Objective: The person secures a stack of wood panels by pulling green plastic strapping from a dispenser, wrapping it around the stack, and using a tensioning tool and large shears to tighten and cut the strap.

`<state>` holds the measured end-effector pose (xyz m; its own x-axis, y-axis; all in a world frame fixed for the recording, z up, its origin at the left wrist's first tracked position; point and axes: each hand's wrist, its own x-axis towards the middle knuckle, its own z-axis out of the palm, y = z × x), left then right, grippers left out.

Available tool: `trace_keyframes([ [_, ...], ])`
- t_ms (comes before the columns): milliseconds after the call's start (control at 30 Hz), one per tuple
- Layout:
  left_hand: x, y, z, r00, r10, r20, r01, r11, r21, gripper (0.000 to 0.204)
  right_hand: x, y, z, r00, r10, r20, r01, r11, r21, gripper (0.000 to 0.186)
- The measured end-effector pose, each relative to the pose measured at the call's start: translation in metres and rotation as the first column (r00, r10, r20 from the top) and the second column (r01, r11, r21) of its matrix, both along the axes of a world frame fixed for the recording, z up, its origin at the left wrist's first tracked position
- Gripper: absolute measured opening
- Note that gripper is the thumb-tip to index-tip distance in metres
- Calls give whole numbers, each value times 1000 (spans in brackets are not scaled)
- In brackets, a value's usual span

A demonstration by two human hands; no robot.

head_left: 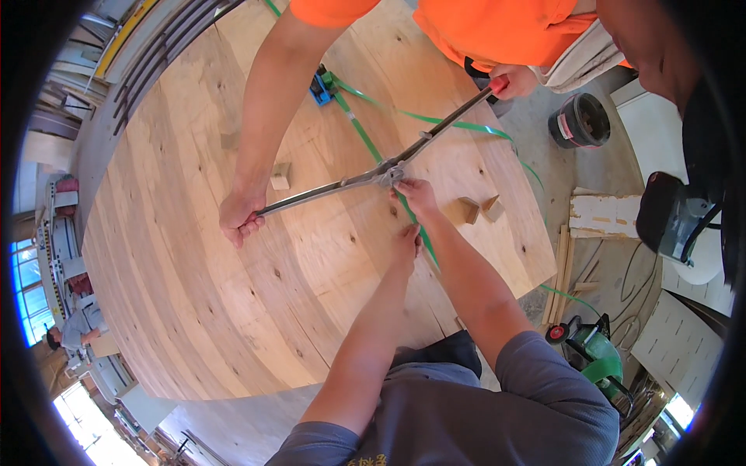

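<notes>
A green strap runs across the light plywood sheet. My left hand is closed on the strap. Farther along it, my right hand pinches it right by the jaws of a long-handled strapping crimper; its fingertips are partly hidden. A co-worker in an orange shirt grips the crimper's two spread handles, one hand at the left end and the other on the red grip at the right. A blue and green strap tool sits on the strap near the far edge.
Small cardboard pieces lie on the sheet, right of my hands, with another left of the strap. Loose strap curls off the right edge. A black bucket, wood strips and a green strap cart stand to the right.
</notes>
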<state>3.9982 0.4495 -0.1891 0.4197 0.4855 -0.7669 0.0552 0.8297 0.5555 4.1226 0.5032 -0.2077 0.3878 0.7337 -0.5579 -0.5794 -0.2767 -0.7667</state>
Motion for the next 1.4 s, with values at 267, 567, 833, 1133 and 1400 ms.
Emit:
trace_keyframes([
  [267, -1, 0, -5, 1000, 19, -1, -19, 1000, -13, 20, -4, 3, -1, 998, -59, -36, 60, 998, 32, 20],
  [567, -1, 1, 0, 999, 22, -29, -22, 1000, 2, 20, -3, -2, -4, 999, 8, 37, -9, 1000, 24, 14],
  [833, 2, 4, 6, 999, 16, -36, -16, 1000, 0, 24, 0, 0, 1, 1000, 19, 19, -19, 1000, 0, 16],
  [1133, -1, 2, 3, 998, 53, -17, -54, 997, -63, 18, 3, -1, -5, 997, 28, -77, -28, 1000, 8, 19],
  [1400, 2, 1, -1, 997, 71, -1, -71, 994, -82, 14, 10, 1, -14, 994, 30, -108, -30, 1000, 5, 19],
])
